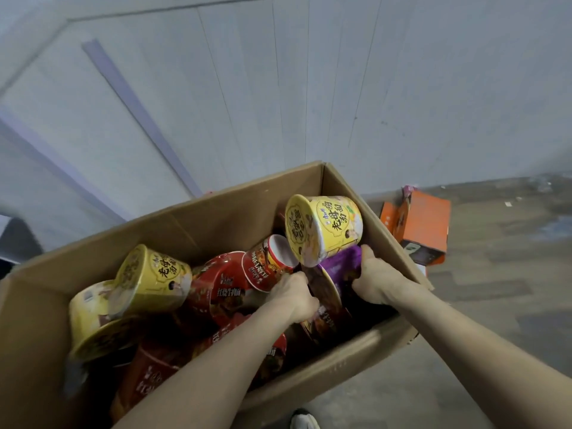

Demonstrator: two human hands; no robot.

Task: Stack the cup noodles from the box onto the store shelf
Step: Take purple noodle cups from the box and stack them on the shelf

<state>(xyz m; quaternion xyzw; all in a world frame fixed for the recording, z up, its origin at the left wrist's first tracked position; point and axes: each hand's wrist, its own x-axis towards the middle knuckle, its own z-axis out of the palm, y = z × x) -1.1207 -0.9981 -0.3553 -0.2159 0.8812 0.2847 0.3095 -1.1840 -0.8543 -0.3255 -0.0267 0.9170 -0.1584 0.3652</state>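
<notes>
An open cardboard box on the floor holds several cup noodles lying on their sides. A purple cup lies at the right end, under a yellow cup. My left hand grips the purple cup's rim side and my right hand grips its base side, fingers curled round it. Red cups and a smaller red cup fill the middle. More yellow cups lie at the left end. No store shelf is in view.
A grey panelled wall rises right behind the box. An orange carton lies on the floor to the right of the box. A shoe tip shows at the bottom edge. Bare grey floor spreads to the right.
</notes>
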